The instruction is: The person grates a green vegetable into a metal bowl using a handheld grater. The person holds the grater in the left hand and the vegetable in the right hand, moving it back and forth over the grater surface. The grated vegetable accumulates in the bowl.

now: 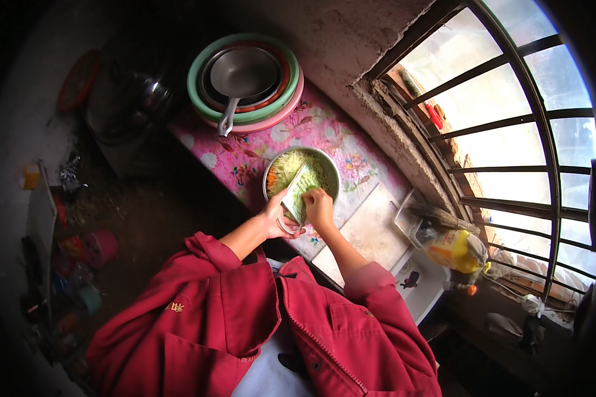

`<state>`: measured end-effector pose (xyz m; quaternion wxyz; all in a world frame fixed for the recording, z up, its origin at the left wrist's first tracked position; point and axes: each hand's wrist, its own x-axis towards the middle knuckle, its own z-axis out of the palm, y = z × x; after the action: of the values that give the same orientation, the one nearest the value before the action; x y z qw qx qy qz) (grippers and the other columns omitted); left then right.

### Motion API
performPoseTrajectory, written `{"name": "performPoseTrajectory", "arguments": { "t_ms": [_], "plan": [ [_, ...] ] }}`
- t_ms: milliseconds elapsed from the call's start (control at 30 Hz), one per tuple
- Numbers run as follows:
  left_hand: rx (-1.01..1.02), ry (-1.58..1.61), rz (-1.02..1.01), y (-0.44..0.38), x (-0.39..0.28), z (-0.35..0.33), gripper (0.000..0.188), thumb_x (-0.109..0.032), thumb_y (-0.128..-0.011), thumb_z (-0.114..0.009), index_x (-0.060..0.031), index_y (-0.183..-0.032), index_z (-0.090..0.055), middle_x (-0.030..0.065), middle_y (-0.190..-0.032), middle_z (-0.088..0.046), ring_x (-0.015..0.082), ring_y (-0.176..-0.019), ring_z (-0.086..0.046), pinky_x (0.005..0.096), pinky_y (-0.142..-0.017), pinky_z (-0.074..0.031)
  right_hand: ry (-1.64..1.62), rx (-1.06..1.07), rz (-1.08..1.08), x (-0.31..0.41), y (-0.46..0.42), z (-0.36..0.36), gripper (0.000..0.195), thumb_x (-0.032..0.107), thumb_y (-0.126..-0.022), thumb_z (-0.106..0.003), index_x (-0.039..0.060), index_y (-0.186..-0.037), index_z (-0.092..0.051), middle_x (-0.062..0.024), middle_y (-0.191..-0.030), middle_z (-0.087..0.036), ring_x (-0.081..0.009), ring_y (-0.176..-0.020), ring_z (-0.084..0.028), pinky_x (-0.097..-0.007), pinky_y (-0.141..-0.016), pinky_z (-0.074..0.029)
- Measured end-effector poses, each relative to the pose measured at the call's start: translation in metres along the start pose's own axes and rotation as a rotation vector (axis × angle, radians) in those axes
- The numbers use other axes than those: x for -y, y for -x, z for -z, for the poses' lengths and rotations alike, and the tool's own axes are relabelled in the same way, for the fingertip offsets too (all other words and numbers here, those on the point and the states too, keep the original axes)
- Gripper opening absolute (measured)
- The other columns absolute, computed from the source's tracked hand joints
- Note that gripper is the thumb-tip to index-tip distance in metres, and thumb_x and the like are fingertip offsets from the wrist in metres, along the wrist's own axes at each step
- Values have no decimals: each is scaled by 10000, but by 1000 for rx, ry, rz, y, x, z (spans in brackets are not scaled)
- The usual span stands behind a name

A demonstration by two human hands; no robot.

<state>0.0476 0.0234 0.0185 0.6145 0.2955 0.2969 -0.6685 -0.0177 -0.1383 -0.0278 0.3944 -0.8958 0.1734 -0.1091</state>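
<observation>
My left hand point(276, 218) grips a flat grater point(298, 191) by its handle end, its thumb along the frame. The grater lies tilted over a round metal bowl point(337, 178) that holds pale green shreds point(290, 161) and a few orange shreds point(271, 177) at its left side. My right hand point(319, 204) is closed in a fist over the lower right of the grater, with a bit of green showing at the fingers. What it holds is mostly hidden. The bowl stands on a pink flowered cloth point(258, 154).
Stacked basins point(193, 84) with a metal pan point(243, 72) on top stand beyond the bowl. A pale cutting board point(362, 231) lies to the right, beside a clear plastic container point(405, 218), a yellow bottle point(457, 250) and a white basin point(429, 283). A barred window point(496, 129) is at the right.
</observation>
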Motion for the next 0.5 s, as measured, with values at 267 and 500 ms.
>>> {"name": "performPoseTrajectory", "arguments": {
  "t_ms": [267,500],
  "plan": [
    [-15,-9,38,7,0,-2,810,-735,-850,-369,-103,-1349,-453,299,-1165,-529,454,-959,-561,453,-683,-469,126,-49,-147,-29,-45,45,204,-29,-805,-530,42,-925,-678,-183,-819,-642,-360,-743,-636,-432,-695,-506],
    [-50,-58,23,6,0,1,803,-732,-855,-359,-87,-1319,-473,284,-1106,-564,443,-914,-576,450,-665,-475,416,301,161,-57,-51,16,362,-15,-813,-496,59,-1159,-573,-206,-1116,-611,-392,-860,-652,-450,-760,-534]
  ]
}}
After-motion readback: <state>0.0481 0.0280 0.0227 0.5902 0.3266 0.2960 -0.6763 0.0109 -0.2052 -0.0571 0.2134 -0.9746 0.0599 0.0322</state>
